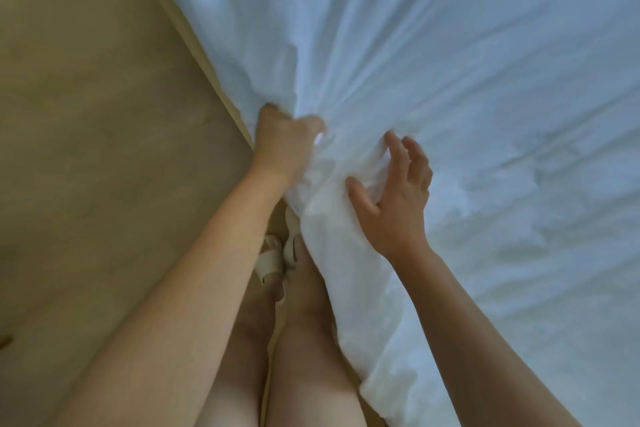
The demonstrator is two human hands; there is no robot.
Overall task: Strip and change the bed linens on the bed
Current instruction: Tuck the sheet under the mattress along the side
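Observation:
A white bed sheet (433, 80) covers the bed and fills the upper right of the head view. Its folds run fanwise toward a bunched part at the bed's near edge. My left hand (282, 140) grips that bunch of sheet in a fist, right at the edge. My right hand (398, 198) is spread just to the right of it, with fingers straight and thumb out, over the gathered fabric. Whether its fingertips touch the sheet I cannot tell. More gathered sheet hangs down over the bed's side in front of my legs.
A beige floor (86, 114) takes up the left side. My bare legs and feet in white sandals (270, 255) stand close against the bed's edge.

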